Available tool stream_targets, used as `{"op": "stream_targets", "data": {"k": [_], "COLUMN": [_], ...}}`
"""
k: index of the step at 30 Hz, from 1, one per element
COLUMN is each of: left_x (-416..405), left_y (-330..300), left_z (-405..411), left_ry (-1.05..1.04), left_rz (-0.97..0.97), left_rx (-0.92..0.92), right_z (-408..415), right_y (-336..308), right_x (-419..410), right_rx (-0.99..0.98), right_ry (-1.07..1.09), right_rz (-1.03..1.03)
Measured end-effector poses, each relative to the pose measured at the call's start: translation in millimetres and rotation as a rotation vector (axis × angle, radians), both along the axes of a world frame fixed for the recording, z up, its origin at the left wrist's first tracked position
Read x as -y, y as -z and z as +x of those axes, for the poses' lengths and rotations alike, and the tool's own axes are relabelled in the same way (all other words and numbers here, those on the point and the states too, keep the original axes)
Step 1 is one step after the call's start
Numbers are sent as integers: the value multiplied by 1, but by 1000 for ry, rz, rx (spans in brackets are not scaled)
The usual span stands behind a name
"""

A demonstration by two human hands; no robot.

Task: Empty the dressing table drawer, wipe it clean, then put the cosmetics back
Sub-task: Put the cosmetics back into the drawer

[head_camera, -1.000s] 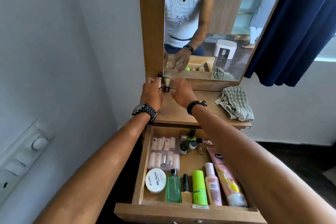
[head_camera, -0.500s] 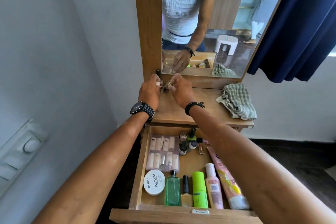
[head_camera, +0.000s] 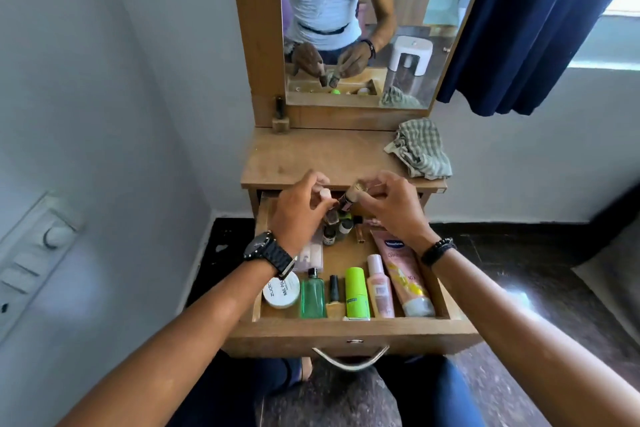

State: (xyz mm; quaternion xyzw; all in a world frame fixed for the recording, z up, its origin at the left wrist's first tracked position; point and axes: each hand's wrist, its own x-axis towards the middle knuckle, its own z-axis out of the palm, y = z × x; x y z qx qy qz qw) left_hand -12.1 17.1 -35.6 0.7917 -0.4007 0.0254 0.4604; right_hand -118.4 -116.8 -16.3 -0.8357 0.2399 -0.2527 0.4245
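Observation:
The wooden drawer stands pulled open and holds cosmetics: a white nail polish jar, a green glass bottle, a neon green bottle, a pink bottle, a Vaseline tube and several small bottles at the back. Over the drawer's back edge my left hand pinches a small pale-capped bottle. Close beside it, my right hand pinches a small gold-capped bottle, tilted.
A checked cloth lies crumpled on the right of the tabletop. One dark nail polish bottle stands at the back left by the mirror. A blue curtain hangs at the right, and a switch panel is on the left wall.
Both hands have come back from the mirror's foot to above the drawer's rear, each carrying a small bottle. The view has tilted down.

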Motion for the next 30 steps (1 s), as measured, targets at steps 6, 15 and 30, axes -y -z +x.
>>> {"op": "stream_targets", "data": {"k": [6, 15, 30], "left_x": [2, 12, 16], "left_y": [39, 62, 71], "left_z": [-23, -19, -15], "left_ry": [42, 21, 27], "left_rz": [133, 293, 393], "left_rx": [-117, -52, 17], "right_z": [-31, -18, -5], "right_y": [36, 70, 72], "right_x": [6, 8, -3], "right_rx": [-170, -355, -307], "right_ry": [47, 5, 5], "right_rz": [-11, -12, 6]}}
